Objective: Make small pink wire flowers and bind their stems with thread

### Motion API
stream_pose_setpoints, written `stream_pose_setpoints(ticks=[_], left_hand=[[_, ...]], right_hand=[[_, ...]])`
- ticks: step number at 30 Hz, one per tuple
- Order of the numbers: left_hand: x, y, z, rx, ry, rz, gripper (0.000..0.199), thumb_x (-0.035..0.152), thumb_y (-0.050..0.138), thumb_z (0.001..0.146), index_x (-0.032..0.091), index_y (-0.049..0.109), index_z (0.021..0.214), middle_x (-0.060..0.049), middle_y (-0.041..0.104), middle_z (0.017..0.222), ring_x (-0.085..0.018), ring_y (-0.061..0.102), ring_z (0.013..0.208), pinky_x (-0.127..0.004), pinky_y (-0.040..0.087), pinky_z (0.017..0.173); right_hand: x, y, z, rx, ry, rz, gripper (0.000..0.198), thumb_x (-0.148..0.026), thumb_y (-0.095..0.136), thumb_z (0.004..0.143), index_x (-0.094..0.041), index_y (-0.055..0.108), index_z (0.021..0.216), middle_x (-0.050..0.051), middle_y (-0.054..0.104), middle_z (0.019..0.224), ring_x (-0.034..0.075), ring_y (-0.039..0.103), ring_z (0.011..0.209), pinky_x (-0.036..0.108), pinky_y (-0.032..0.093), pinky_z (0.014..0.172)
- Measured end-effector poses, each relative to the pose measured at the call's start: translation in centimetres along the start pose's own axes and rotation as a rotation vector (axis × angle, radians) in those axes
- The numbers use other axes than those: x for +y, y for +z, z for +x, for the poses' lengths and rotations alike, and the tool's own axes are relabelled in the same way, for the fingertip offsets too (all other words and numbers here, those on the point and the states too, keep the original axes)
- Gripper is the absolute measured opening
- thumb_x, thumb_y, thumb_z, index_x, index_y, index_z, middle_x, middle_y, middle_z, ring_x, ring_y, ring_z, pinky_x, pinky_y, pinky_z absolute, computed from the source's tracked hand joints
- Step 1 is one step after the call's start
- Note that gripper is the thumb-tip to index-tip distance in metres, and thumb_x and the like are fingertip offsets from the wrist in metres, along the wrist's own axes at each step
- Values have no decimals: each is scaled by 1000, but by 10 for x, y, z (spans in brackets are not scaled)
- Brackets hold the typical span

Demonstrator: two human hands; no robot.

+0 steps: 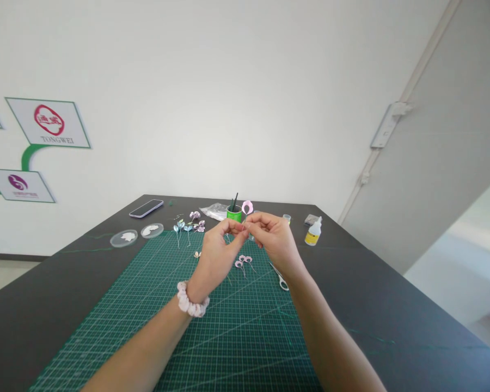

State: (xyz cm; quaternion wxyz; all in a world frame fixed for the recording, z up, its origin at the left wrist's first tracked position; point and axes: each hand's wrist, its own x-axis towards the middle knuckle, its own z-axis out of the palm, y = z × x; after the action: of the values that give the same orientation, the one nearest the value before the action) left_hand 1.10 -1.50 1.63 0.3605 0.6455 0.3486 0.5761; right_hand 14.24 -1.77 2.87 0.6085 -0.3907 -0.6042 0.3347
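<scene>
A pink petal (pixel 247 207) on a thin wire stem stands up above my fingertips. My left hand (pixel 222 245) pinches low on the stem, a scrunchie around its wrist. My right hand (pixel 271 237) meets it there, thumb and forefinger closed on the same stem. The wire between the fingertips is mostly hidden. Below the hands, several pink petals (pixel 244 261) with wire stems lie on the green cutting mat (pixel 237 337). White-handled scissors (pixel 283 283) rest beside my right forearm.
Blue wired petals (pixel 182 226) and purple ones (pixel 195 215) lie at the mat's far edge. A green can (pixel 234 215) holds dark tools. A glue bottle (pixel 313 233) stands right; clear dishes (pixel 123 238) with white pieces and a phone (pixel 146 208) lie left.
</scene>
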Motion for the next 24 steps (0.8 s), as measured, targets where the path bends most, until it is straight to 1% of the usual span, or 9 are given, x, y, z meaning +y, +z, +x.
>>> stream_pose_setpoints(ticks=[5, 8, 11, 13, 17, 24], left_hand=[[1, 1, -1, 63, 45, 15, 7, 22, 68, 77, 18, 66, 72, 1, 66, 68, -16, 58, 67, -29, 42, 67], [2, 0, -1, 67, 36, 18, 9, 21, 67, 77, 18, 65, 68, 1, 66, 65, -16, 58, 64, -29, 41, 66], [3, 0, -1, 59, 38, 11, 10, 20, 66, 77, 18, 66, 67, 0, 68, 67, -17, 60, 67, -30, 42, 69], [3, 0, -1, 57, 41, -13, 11, 19, 67, 77, 18, 66, 66, 0, 69, 67, -17, 60, 67, -30, 42, 71], [3, -1, -1, 53, 30, -63, 14, 17, 68, 75, 18, 67, 62, -1, 67, 64, -17, 59, 67, -31, 43, 73], [1, -1, 0, 44, 41, -56, 14, 20, 68, 77, 19, 68, 63, -2, 69, 66, -18, 60, 68, -32, 44, 74]], right_hand=[[-4, 3, -1, 11, -1, -31, 13, -30, 66, 69, -18, 63, 63, -6, 43, 45, 8, 32, 44, 24, 24, 43], [-6, 4, -2, 12, 6, -33, 14, -30, 65, 70, -18, 63, 63, -7, 43, 45, 8, 32, 43, 24, 25, 43], [-6, 4, -2, 13, -7, -30, 14, -30, 66, 70, -18, 63, 63, -7, 43, 43, 8, 33, 42, 24, 28, 43], [-6, 4, -2, 8, -27, -27, 13, -29, 67, 71, -19, 65, 64, -7, 45, 44, 9, 36, 42, 24, 30, 43], [-4, 1, -2, -3, -37, -8, 13, -28, 67, 73, -18, 69, 65, -3, 55, 48, 9, 41, 43, 25, 32, 44], [-1, -2, 0, -18, -13, 20, 14, -30, 70, 71, -17, 72, 66, -2, 58, 50, 8, 37, 42, 24, 27, 41]])
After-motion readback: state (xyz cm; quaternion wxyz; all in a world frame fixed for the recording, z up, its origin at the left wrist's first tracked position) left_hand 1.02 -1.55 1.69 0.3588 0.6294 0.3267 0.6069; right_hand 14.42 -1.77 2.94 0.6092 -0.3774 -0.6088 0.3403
